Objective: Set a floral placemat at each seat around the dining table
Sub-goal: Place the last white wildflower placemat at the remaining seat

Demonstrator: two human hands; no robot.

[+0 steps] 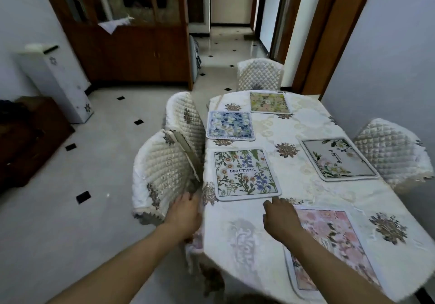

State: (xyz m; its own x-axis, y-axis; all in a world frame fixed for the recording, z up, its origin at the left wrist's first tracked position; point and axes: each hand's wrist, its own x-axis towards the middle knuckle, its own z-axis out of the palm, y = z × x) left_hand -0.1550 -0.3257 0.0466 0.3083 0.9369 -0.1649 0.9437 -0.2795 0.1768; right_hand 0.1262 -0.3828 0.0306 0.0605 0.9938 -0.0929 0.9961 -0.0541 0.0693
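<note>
Several floral placemats lie flat on the white-clothed dining table [244, 240]: a blue one [230, 126], a yellow-green one [269, 102], a "BEAUTIFUL" one [246, 174], a pale one with white flowers [339, 158] and a pink one [334, 240] at the near edge. My left hand [186, 211] grips a thin placemat [188, 160] seen edge-on, held upright between the table's left edge and the near left chair [162, 174]. My right hand [280, 219] hovers palm-down over the cloth between the "BEAUTIFUL" and pink mats, holding nothing.
Quilted cream chairs stand at the far left [186, 113], at the far end [260, 74] and on the right [390, 153]. A wooden cabinet [131, 51], a white floor unit [58, 82] and dark furniture [30, 138] line the left side. Tiled floor leads into a hallway.
</note>
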